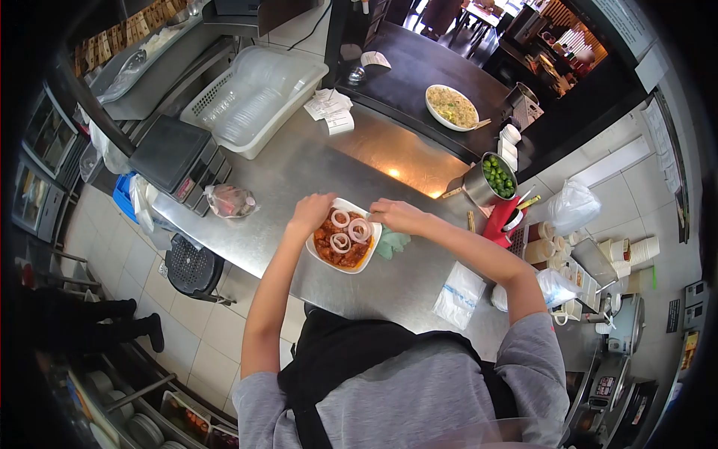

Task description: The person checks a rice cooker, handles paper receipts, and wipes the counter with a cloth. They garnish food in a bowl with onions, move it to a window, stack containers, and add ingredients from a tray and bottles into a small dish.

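A white, rounded-square bowl (368,262) stands on the steel counter in front of me. Red, saucy chunks of food (326,241) fill it, and several pale onion rings (360,230) lie on top. My left hand (315,211) grips the bowl's upper left rim with bent fingers. At the upper right rim is my right hand (395,215), its fingers closed at the edge; the fingertips are small in view. A crumpled pale green glove or cloth (393,242) lies just right of the bowl, below my right hand.
The steel counter (280,198) holds a white basket of plastic containers (254,97), paper slips (329,108), a wrapped bundle (230,200) and plastic bags (460,294). A pot of green produce (497,177) stands right. A bowl of rice-like food (451,107) sits on the dark ledge.
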Tool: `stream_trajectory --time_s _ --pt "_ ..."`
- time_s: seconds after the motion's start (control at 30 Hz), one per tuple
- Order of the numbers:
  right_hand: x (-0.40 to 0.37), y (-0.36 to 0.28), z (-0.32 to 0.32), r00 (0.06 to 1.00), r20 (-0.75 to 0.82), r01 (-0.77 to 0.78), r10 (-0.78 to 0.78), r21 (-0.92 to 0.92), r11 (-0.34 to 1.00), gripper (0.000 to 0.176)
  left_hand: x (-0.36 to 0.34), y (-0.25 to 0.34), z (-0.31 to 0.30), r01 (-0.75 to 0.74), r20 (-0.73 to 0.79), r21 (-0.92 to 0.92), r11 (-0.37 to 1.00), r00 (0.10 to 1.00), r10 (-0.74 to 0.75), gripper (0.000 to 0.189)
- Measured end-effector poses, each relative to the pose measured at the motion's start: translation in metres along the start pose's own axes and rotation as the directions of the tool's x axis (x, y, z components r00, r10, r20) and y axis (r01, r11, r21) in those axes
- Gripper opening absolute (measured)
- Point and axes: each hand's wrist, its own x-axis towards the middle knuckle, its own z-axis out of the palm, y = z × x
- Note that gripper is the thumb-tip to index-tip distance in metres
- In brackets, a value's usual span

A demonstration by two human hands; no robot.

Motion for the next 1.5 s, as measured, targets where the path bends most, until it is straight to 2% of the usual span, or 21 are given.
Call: stream_trajectory --time_s 0.1,0.2,0.3,0.4,0.5,0.7,0.8,0.9,1.0,1.1,1.2,1.3,1.4,1.5 --pt "-0.003 -0.006 -0.001 1.000 0.004 -0.024 0.024 -0.065 0.998 0.023 0.003 -0.004 0.001 -0.028 0.021 0.017 0.999 0.999 0.028 0.017" --pt "-0.011 -0.015 0.002 0.994 0.006 -0.110 0.112 -0.148 0.983 0.021 -0.006 -0.004 0.000 0.037 0.038 0.004 0.999 0.999 -0.037 0.018" --pt "-0.019 -0.025 0.010 0.984 0.008 -0.175 0.178 -0.156 0.972 0.021 -0.015 0.000 -0.001 0.079 0.020 -0.031 0.996 0.997 -0.079 0.018" --pt "-0.027 -0.037 0.017 0.976 -0.004 -0.216 0.216 -0.062 0.974 0.021 -0.025 0.006 -0.004 0.177 0.059 -0.052 0.983 0.983 -0.174 0.018" --pt "-0.028 -0.032 0.013 0.973 0.046 -0.230 0.226 0.095 0.969 0.023 -0.038 0.008 -0.002 0.168 0.034 -0.103 0.980 0.986 -0.166 0.015" --pt "-0.026 -0.043 0.011 0.961 0.084 -0.263 0.262 0.001 0.965 0.023 -0.056 0.006 0.010 0.254 -0.001 -0.217 0.943 0.966 -0.260 0.016" --pt "-0.035 -0.058 0.007 0.961 0.114 -0.253 0.253 -0.015 0.967 0.024 -0.065 0.006 0.016 0.213 -0.089 -0.287 0.934 0.965 -0.247 0.015" --pt "-0.042 -0.062 0.006 0.946 0.135 -0.306 0.296 0.060 0.950 0.025 -0.074 0.017 0.001 0.353 0.100 -0.509 0.785 0.930 -0.353 0.016" --pt "-0.036 -0.061 -0.004 0.917 0.140 -0.377 0.373 0.008 0.926 0.024 -0.083 0.024 -0.002 0.444 0.227 -0.692 0.568 0.882 -0.413 0.028" --pt "-0.035 -0.067 0.008 0.912 0.073 -0.397 0.403 -0.083 0.914 0.022 -0.096 0.027 0.008 0.436 0.297 -0.832 0.343 0.872 -0.389 0.041" --pt "-0.035 -0.073 0.011 0.887 0.075 -0.452 0.455 -0.050 0.891 0.021 -0.105 0.031 0.018 0.399 0.303 -0.895 0.200 0.872 -0.383 0.046" --pt "-0.036 -0.079 0.011 0.864 0.090 -0.501 0.495 0.064 0.863 0.020 -0.110 0.036 0.024 0.400 0.298 -0.899 0.180 0.858 -0.419 0.045" --pt "-0.036 -0.086 0.006 0.837 0.075 -0.541 0.542 0.257 0.801 0.021 -0.114 0.041 0.027 0.393 0.283 -0.904 0.169 0.846 -0.452 0.044" --pt "-0.042 -0.076 0.022 0.872 0.051 -0.459 0.488 0.436 0.774 0.020 -0.114 0.044 0.027 0.381 0.282 -0.912 0.151 0.851 -0.442 0.042"
